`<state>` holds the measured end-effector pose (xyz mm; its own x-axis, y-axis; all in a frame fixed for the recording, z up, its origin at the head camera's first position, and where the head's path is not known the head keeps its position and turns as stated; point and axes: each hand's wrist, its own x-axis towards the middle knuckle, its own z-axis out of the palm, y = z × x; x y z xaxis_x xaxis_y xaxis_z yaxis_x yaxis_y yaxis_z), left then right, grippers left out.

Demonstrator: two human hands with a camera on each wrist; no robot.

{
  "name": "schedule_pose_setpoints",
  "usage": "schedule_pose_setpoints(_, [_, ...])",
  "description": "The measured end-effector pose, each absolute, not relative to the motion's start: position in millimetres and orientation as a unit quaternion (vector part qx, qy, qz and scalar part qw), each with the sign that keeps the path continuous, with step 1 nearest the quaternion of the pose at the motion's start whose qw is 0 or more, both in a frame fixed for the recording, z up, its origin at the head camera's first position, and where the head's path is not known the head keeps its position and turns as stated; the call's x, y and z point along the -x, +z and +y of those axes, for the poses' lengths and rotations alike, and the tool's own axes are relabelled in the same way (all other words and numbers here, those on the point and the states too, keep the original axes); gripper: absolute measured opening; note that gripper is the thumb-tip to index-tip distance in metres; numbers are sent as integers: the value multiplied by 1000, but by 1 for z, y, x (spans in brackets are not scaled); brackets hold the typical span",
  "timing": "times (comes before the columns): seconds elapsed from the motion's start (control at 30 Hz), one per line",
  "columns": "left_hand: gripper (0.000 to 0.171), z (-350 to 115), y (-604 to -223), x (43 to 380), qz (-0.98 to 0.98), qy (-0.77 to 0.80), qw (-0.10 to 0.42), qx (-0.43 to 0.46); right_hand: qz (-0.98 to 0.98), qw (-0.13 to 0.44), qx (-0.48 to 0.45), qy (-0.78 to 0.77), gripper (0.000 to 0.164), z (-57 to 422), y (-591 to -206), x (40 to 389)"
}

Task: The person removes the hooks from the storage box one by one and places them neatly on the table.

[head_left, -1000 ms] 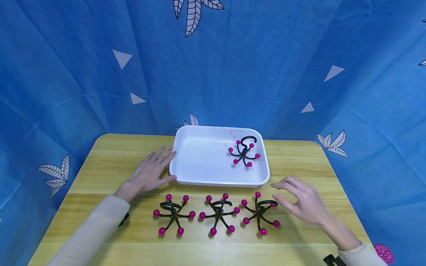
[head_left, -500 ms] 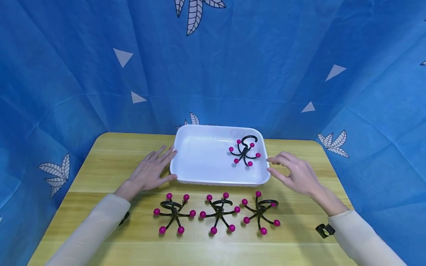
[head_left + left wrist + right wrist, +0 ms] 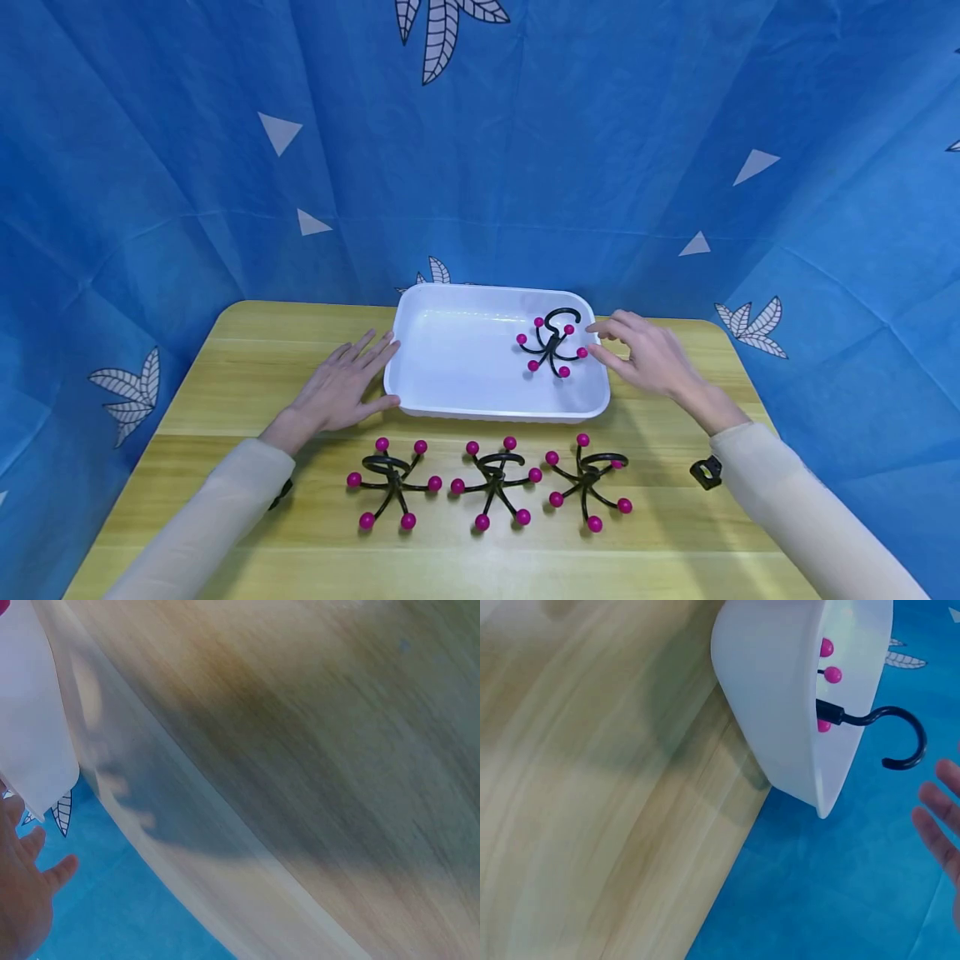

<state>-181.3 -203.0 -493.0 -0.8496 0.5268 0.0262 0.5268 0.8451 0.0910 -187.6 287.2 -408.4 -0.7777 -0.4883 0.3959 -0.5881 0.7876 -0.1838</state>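
Observation:
A white tray [image 3: 450, 367] sits at the table's middle back. In its right half lies a black spider-shaped holder [image 3: 551, 346] with pink ball tips; its hook [image 3: 889, 727] rises over the tray wall [image 3: 780, 690] in the right wrist view. My right hand [image 3: 637, 354] reaches over the tray's right rim with loosely spread fingers close to that holder and holds nothing; whether they touch it I cannot tell. My left hand [image 3: 341, 387] lies flat on the table, thumb against the tray's front left corner. Three more holders [image 3: 392, 483] [image 3: 492, 483] [image 3: 587, 481] stand in a row before the tray.
The wooden table [image 3: 247, 367] is ringed by a blue cloth backdrop [image 3: 150, 167] on three sides. A small black clip [image 3: 705, 472] shows at my right sleeve. The left wrist view is blurred, showing table, the tray corner [image 3: 34, 742] and fingertips [image 3: 26, 885].
My right hand has moved from beside the rightmost front holder up and back to the tray's right rim, then over it toward the holder inside. The left hand has stayed put.

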Motion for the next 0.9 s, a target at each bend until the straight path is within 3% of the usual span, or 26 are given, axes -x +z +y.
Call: schedule_pose_setpoints(0.9, [95,-203,-493,181,-961,-48,-4,273,-957,126,-243,93,34,277,-426,253])
